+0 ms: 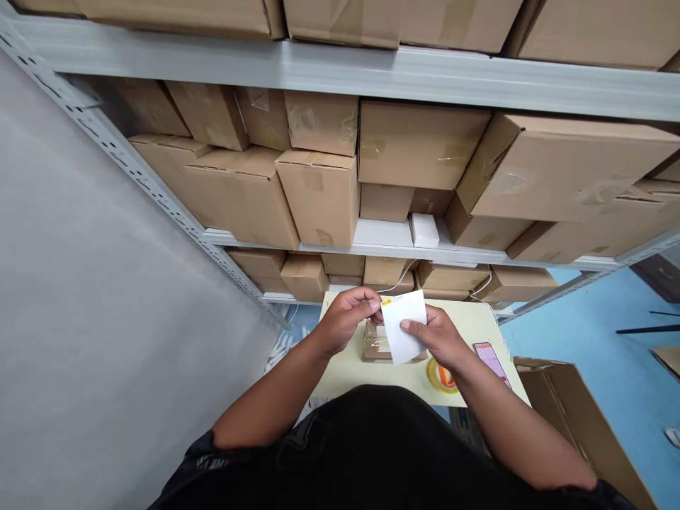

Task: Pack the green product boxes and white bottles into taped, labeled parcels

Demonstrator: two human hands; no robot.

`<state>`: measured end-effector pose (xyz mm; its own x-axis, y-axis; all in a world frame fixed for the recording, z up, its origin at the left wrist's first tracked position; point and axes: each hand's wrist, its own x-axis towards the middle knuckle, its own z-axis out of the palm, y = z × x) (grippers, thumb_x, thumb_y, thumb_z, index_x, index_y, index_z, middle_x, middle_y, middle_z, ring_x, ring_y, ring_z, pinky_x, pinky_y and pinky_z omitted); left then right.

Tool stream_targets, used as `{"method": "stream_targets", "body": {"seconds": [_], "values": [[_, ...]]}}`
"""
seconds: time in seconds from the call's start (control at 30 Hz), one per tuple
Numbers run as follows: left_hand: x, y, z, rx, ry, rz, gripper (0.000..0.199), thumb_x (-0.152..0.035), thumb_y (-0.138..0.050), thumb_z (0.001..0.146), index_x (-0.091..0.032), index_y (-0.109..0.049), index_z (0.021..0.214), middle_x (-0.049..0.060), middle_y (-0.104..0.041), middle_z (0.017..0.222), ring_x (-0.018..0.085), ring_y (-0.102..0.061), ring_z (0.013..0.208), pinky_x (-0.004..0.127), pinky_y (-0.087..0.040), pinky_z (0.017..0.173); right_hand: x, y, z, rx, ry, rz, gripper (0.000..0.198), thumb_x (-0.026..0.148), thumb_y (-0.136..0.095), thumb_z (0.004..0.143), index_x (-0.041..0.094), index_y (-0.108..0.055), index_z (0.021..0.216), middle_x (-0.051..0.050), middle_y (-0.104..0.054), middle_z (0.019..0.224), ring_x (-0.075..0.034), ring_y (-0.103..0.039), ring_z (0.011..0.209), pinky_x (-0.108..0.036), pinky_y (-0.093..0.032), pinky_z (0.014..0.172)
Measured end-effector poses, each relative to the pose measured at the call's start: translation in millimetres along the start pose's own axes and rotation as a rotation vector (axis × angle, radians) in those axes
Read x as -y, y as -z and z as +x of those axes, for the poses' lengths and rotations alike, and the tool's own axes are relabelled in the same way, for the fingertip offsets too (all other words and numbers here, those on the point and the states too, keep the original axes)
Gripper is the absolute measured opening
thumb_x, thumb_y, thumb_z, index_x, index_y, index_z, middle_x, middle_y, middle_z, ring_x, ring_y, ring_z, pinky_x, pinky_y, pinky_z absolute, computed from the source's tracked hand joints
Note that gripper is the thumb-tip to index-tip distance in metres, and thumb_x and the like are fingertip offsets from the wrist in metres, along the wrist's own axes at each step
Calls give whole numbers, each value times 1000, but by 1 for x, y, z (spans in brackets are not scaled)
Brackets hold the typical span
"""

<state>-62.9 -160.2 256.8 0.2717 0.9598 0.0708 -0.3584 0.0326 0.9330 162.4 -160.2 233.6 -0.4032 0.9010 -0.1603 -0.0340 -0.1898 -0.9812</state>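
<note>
A small white paper label point(398, 312) with a yellow-orange mark in its upper left corner is held up over the table. My right hand point(442, 338) grips it from the right side, thumb flat across its face. At the label's upper left corner, my left hand point(343, 322) has thumb and forefinger pinched together; it touches or nearly touches that edge. Behind and below the label lies a small taped cardboard box point(373, 341), partly covered by it. A roll of yellowish tape point(434, 377) with an orange core rests beneath my right forearm.
The pale table point(340, 379) also carries a phone point(493, 365) with a lit screen. Ahead stands a metal shelf point(319, 71) packed with cardboard boxes point(319, 191) and a small white box point(423, 230). An open carton point(579, 411) is at right; a grey wall point(95, 297) borders the left.
</note>
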Motion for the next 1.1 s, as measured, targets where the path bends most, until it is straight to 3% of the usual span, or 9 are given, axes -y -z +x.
{"method": "stream_targets", "body": {"seconds": [0.43,0.67,1.1], "values": [[15,-29,5,-2,206,-107,22,-33,-79,73,-14,-70,77,4,-67,64,15,-60,62,28,-44,65,6,35,-16,150,-52,59,45,48,-84,80,18,-79,114,-10,-80,104,-26,-74,86,-36,-58,76],[15,-30,2,77,260,-129,19,-30,-78,70,-14,-70,76,6,-69,63,16,-61,60,28,-42,63,1,38,-19,180,-107,103,45,46,-87,77,17,-80,110,-10,-80,94,-23,-72,76,-34,-56,71],[18,-27,-3,114,259,-119,24,-35,-81,71,-14,-71,75,5,-66,64,15,-58,60,30,-44,66,-2,33,-22,208,-121,127,45,45,-86,78,16,-79,113,-11,-80,101,-26,-74,87,-33,-55,73]]}}
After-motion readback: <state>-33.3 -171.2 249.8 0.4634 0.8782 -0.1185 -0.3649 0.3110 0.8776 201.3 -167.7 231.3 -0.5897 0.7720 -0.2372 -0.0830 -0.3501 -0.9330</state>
